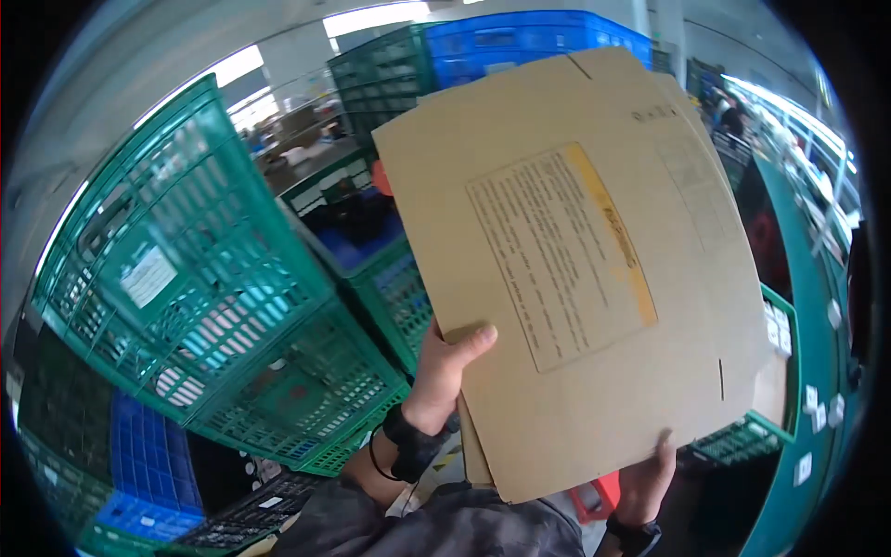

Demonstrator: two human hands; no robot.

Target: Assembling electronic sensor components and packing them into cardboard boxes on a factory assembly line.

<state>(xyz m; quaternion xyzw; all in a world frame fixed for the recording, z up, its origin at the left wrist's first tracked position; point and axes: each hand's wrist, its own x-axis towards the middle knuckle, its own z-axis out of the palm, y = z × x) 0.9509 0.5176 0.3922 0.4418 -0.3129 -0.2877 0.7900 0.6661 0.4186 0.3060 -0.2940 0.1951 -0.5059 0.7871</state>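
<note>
A stack of flattened cardboard boxes [445,223] fills the middle of the head view, tilted up in front of me. A printed panel with an orange strip shows on the top sheet, and edges of further sheets peek out behind it. My left hand [448,364] is closed on the left edge, its thumb lying on the face and its fingers hidden behind. Down at the lower right edge, my right hand [650,475] grips the same stack, with only part of its fingers showing. Both wrists wear black bands.
Tall green plastic crates [186,251] are stacked at my left, with blue crates [153,455] lower down. More green and blue crates [538,37] stand behind the cardboard. On the right, a green crate [789,371] with white items sits beside a long green surface [821,353].
</note>
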